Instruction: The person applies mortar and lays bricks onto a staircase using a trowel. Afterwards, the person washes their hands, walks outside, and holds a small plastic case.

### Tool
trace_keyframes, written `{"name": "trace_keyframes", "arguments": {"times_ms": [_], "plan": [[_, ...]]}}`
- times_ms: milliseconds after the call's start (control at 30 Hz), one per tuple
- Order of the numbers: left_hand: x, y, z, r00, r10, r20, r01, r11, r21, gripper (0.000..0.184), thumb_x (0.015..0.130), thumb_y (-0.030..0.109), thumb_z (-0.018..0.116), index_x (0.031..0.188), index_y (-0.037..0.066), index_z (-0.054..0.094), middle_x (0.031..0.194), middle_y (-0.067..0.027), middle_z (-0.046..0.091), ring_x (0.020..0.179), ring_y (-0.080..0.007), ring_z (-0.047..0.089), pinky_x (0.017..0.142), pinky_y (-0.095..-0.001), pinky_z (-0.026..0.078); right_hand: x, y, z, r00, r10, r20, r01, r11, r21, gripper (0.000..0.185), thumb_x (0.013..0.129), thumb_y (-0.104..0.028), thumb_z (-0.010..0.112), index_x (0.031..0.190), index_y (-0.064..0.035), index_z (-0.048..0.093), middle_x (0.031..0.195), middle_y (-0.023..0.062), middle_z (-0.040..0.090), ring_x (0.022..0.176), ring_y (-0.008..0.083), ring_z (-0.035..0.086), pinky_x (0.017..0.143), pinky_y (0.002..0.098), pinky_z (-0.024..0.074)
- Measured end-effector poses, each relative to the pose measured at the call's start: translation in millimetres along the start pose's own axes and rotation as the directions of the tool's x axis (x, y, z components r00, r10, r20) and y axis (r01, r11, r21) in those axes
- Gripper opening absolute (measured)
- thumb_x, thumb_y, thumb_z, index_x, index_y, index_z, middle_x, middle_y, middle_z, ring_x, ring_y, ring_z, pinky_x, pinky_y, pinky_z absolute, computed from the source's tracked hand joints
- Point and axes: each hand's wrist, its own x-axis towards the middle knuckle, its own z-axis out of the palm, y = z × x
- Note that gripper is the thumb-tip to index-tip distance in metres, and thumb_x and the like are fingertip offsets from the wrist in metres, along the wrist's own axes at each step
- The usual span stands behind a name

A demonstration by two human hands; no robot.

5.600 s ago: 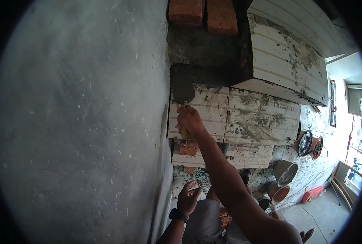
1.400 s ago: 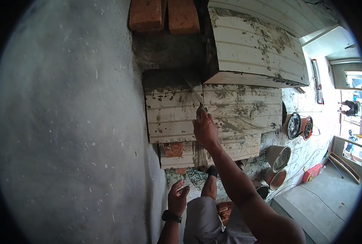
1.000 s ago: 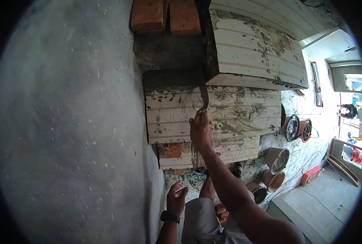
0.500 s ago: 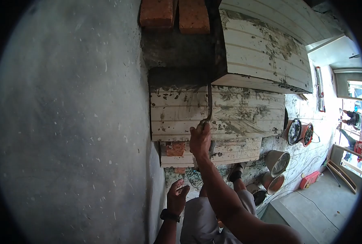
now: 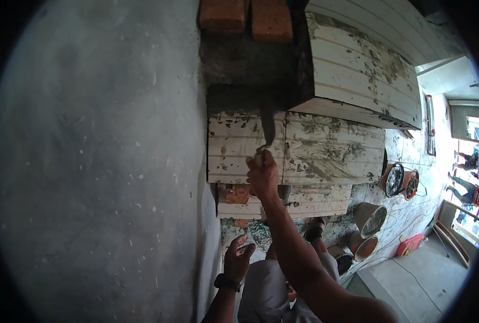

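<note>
My right hand [image 5: 262,171] is wrapped round the handle of a trowel [image 5: 268,128]. Its dark blade, a little blurred, points away from me over the back part of a cream striped stair tile [image 5: 234,145], close to the dark riser [image 5: 239,99]. Whether the blade touches the tile I cannot tell. Low in the view, near the wall, my left hand [image 5: 238,255] wears a black watch; its fingers are loosely curled and apart, with nothing visible in them.
A grey plastered wall [image 5: 99,161] runs along the left. Bricks [image 5: 272,20] lie on the step above, and another brick [image 5: 238,194] sits below. A raised tiled block [image 5: 363,70] stands at right. Several buckets [image 5: 370,219] and a red case [image 5: 410,245] are on the floor; people appear far right.
The trowel has swung left from the tile joint, its blade now turned broad side to view. My right hand has shifted slightly left and up; my left hand stays almost still.
</note>
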Motion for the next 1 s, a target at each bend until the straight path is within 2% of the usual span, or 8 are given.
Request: {"name": "trace_keyframes", "arguments": {"times_ms": [33,167,233,333,500,633,900,1000], "plan": [[0,-2,-1,1.0,-0.002,-0.012,0.002,1.0,-0.001,0.049,0.09,0.017,0.067,0.13,-0.003,0.048,0.129,-0.0183,0.055,0.118,-0.0246,0.055,0.1,-0.0365,0.045,-11,-27,-3,0.995,0.098,0.006,-0.098,0.995,0.02,0.019,0.09,-0.015,0.061,0.1,-0.0031,0.05,0.075,0.0045,0.054,0.055,0.0129,0.055,0.044,0.0288,0.0468],[0,-6,-3,1.0,0.005,-0.003,-0.005,1.0,0.009,0.049,0.09,0.018,0.067,0.13,-0.002,0.048,0.129,-0.018,0.054,0.118,-0.0248,0.055,0.1,-0.0365,0.045,-16,-22,8,0.993,0.116,-0.017,-0.114,0.987,0.116,0.018,0.091,-0.016,0.061,0.098,-0.0036,0.05,0.074,0.0037,0.052,0.055,0.013,0.055,0.044,0.0292,0.0485],[0,-5,-3,1.0,0.015,0.0,-0.015,1.0,0.02,0.049,0.09,0.018,0.067,0.13,-0.002,0.048,0.129,-0.018,0.054,0.118,-0.025,0.056,0.1,-0.0364,0.046,-20,-39,21,0.959,0.275,0.074,-0.284,0.904,0.32,0.018,0.092,-0.017,0.06,0.098,-0.0037,0.049,0.077,0.0042,0.052,0.056,0.0129,0.055,0.045,0.029,0.0491],[-1,-1,-2,0.999,-0.047,-0.002,0.047,0.998,-0.032,0.049,0.091,0.018,0.066,0.131,-0.002,0.047,0.129,-0.0181,0.055,0.116,-0.0254,0.057,0.099,-0.0361,0.046,-17,-45,48,0.939,0.3,0.165,-0.342,0.858,0.384,0.017,0.093,-0.017,0.059,0.1,-0.004,0.05,0.079,0.0051,0.053,0.058,0.0134,0.056,0.047,0.0292,0.0493],[2,-6,-5,1.0,-0.012,0.001,0.012,0.999,-0.034,0.049,0.091,0.018,0.066,0.131,-0.002,0.047,0.127,-0.018,0.056,0.115,-0.025,0.058,0.098,-0.036,0.048,-9,-64,68,0.888,0.264,0.376,-0.351,0.918,0.186,0.02,0.091,-0.016,0.06,0.101,-0.0018,0.051,0.077,0.0048,0.053,0.057,0.0133,0.056,0.047,0.0302,0.0495],[1,-3,-2,1.0,0.017,-0.015,-0.018,0.999,-0.039,0.049,0.091,0.017,0.066,0.131,-0.002,0.047,0.127,-0.0177,0.055,0.115,-0.0247,0.058,0.098,-0.0361,0.048,-8,-58,67,0.941,0.191,0.278,-0.236,0.962,0.138,0.021,0.09,-0.017,0.06,0.101,-0.001,0.051,0.075,0.0052,0.053,0.056,0.0136,0.055,0.046,0.0308,0.0494],[4,-20,-6,1.0,0.011,0.011,-0.01,0.998,-0.055,0.048,0.091,0.02,0.066,0.13,-0.002,0.047,0.127,-0.017,0.055,0.114,-0.0252,0.057,0.097,-0.0361,0.048,-15,-57,82,0.917,0.308,0.253,-0.376,0.879,0.294,0.02,0.091,-0.017,0.057,0.101,-0.0024,0.05,0.075,0.0068,0.053,0.054,0.0148,0.055,0.046,0.0318,0.05],[0,0,-5,1.0,-0.007,0.004,0.007,0.999,-0.034,0.048,0.091,0.02,0.066,0.129,-0.003,0.048,0.127,-0.017,0.055,0.115,-0.0248,0.057,0.097,-0.0362,0.048,-10,-36,108,0.939,0.261,0.222,-0.329,0.868,0.371,0.019,0.091,-0.018,0.058,0.099,-0.003,0.051,0.076,0.0068,0.053,0.055,0.0146,0.055,0.046,0.0317,0.0498]]}}
